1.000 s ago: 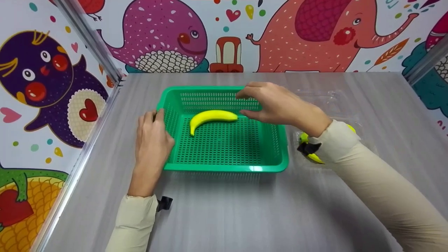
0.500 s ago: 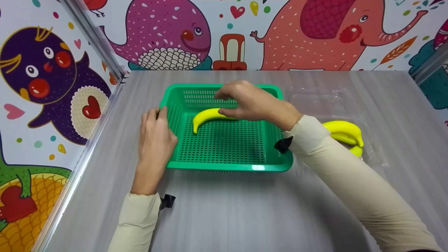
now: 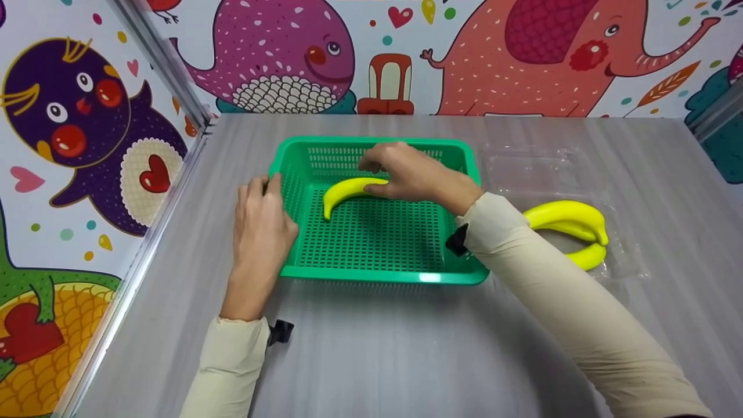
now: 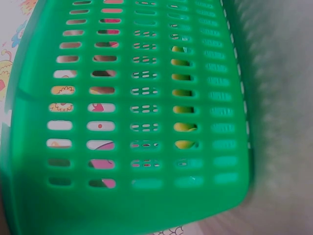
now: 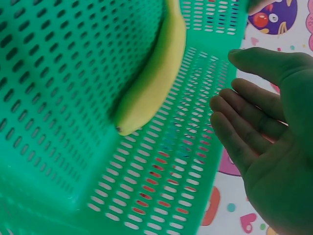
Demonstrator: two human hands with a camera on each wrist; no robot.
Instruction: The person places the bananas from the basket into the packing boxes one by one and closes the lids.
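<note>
In the head view, my left hand (image 3: 261,232) grips the left rim of a green plastic basket (image 3: 383,277). A single yellow banana (image 3: 345,191) lies on the basket floor near its back wall. My right hand (image 3: 409,172) hovers over the banana's right end and hides it. In the right wrist view, the right hand (image 5: 274,127) has its thumb and fingers spread apart, with a gap between them and the banana (image 5: 156,73). The left wrist view shows the outside of the basket wall (image 4: 122,208), with the banana (image 4: 183,93) visible in pieces through the slots.
To the right of the basket, an opened clear plastic clamshell box (image 3: 531,168) holds more yellow bananas (image 3: 569,215), partly hidden by the right sleeve (image 3: 557,296). Cartoon-printed panels (image 3: 278,52) bound the grey table (image 3: 377,360) at the back and left.
My right hand has moved left over the basket and come lower above the banana's right end. The bananas in the box have come out from behind the sleeve. My left hand keeps its hold.
</note>
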